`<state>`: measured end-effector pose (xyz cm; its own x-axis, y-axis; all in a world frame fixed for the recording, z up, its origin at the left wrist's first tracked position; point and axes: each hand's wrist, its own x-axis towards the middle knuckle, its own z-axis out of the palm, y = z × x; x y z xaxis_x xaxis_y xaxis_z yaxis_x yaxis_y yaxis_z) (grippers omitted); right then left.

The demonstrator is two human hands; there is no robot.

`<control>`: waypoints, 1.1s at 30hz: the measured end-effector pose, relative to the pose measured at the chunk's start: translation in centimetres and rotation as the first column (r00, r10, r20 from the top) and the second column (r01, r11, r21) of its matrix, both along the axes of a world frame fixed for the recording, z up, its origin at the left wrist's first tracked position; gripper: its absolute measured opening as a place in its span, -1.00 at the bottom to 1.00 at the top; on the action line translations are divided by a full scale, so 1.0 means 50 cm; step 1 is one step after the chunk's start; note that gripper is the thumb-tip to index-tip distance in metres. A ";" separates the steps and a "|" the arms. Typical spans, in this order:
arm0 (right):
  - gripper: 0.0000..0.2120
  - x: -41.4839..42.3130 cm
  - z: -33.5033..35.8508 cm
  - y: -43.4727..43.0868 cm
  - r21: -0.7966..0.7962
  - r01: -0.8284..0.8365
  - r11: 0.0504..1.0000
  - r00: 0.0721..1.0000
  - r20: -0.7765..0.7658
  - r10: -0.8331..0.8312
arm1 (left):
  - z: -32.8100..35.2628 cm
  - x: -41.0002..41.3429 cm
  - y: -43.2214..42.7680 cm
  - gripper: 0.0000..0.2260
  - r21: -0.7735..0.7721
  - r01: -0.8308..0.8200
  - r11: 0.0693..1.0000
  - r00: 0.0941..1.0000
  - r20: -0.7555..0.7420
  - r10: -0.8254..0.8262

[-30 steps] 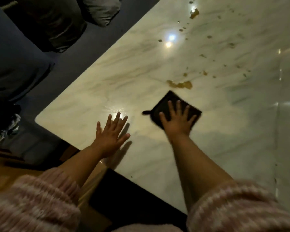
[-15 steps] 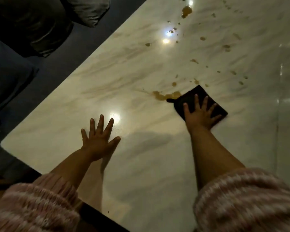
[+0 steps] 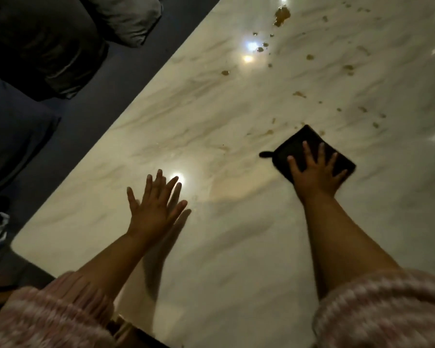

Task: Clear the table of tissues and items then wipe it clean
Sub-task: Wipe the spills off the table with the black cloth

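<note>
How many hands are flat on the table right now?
2. The left hand rests bare on the marble table nearer the left edge; the right hand presses on the black cloth farther right.

The cloth (image 3: 309,151) is lying on the table (image 3: 236,247), right of centre, with the right hand (image 3: 314,174) resting flat on it. The left hand (image 3: 155,209) is lying flat on the table, left of the cloth and well apart. Spill spots (image 3: 281,15) are lying on the table beyond the cloth.

A dark square cloth (image 3: 304,150) with a small loop at one corner lies flat on the pale marble table (image 3: 211,121), toward its right edge, amid scattered brown spills (image 3: 281,15).
</note>
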<state>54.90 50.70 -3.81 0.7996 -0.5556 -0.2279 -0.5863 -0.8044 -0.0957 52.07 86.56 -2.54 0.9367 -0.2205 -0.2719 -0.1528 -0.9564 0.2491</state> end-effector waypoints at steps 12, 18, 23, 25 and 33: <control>-0.43 -0.070 -0.010 0.309 0.066 -0.484 0.872 0.862 0.208 0.462 | 0.012 0.292 0.065 -0.45 -0.007 0.081 0.997 0.989 -0.127 -0.081; -0.35 -0.028 -0.006 0.095 0.003 0.088 0.996 0.994 0.069 -0.088 | -0.006 0.309 0.041 -0.43 0.047 0.205 0.978 0.962 -0.194 -0.192; -0.39 0.200 -0.009 0.146 0.064 0.246 0.967 0.965 0.073 -0.250 | -0.006 0.311 0.040 -0.42 0.033 0.200 0.979 0.957 -0.222 -0.188; -0.41 0.233 -0.012 0.234 0.064 0.084 0.994 0.989 0.117 -0.091 | -0.006 0.311 0.041 -0.42 0.032 0.202 0.979 0.958 -0.213 -0.191; -0.38 -0.015 -0.011 0.212 -0.010 -0.191 0.982 0.965 0.181 0.190 | 0.008 0.312 0.042 -0.40 0.036 0.200 0.979 0.952 -0.242 -0.186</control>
